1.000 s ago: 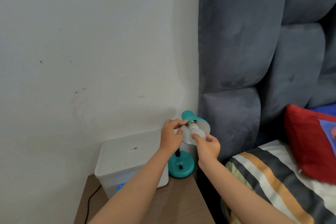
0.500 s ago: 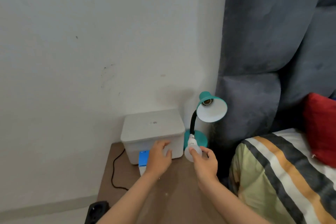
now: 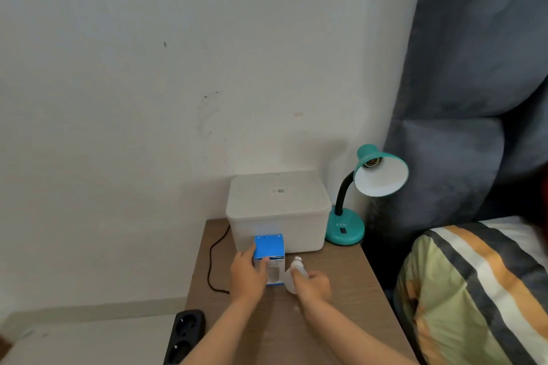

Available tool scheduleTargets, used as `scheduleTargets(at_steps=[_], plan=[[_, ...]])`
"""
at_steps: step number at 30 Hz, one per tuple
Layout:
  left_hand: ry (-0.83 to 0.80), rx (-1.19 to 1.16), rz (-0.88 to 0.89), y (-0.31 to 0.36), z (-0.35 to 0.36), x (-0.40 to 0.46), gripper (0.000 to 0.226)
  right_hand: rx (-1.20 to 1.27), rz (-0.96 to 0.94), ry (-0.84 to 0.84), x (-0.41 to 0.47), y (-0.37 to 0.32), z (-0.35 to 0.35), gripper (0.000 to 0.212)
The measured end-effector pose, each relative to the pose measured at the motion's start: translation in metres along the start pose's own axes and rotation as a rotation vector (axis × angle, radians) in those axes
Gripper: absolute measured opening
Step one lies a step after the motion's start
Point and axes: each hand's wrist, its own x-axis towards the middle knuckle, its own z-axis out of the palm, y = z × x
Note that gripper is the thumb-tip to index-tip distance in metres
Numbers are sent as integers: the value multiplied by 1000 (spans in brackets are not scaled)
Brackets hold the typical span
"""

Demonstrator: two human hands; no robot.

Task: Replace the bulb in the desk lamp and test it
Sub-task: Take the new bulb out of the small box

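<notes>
Bulb (image 3: 293,277) in right hand (image 3: 311,286), blue box (image 3: 269,249) beside

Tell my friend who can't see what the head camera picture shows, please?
A person's right hand holds a white bulb on a wooden bedside table, while the left hand grips a blue bulb box. Behind, a teal desk lamp has an empty socket.

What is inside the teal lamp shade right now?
Inside the lamp shade only the bare brass socket shows; no bulb is fitted. The removed bulb is in the right hand over the nightstand. The socket's inner contacts are too small to make out.
</notes>
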Motion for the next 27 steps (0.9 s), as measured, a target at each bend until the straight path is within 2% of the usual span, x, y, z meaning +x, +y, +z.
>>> scheduleTargets(at_steps=[9, 12, 14, 16, 18, 20, 23, 27], plan=[[39, -120, 5, -4, 3, 1, 34, -100, -56, 21, 20, -2, 5, 43], [53, -135, -4, -6, 6, 0, 34, -169, -89, 27, 21, 2, 6, 52], [56, -115, 5, -7, 7, 1, 32, -239, -197, 95, 19, 2, 4, 54], [63, -102, 19, -8, 7, 1, 29, -229, -409, 114, 16, 0, 2, 42], [69, -112, 18, -8, 7, 2, 29, -169, -584, 54, 11, -3, 0, 28], [66, -118, 6, -10, 8, 2, 30, -136, -635, -51, 6, -8, 1, 21], [50, -146, -7, -12, 8, 3, 27, -176, -607, -187, 4, -14, 8, 20], [46, -188, -12, -11, 4, 1, 23, -123, -549, -235, 5, -14, 13, 24]])
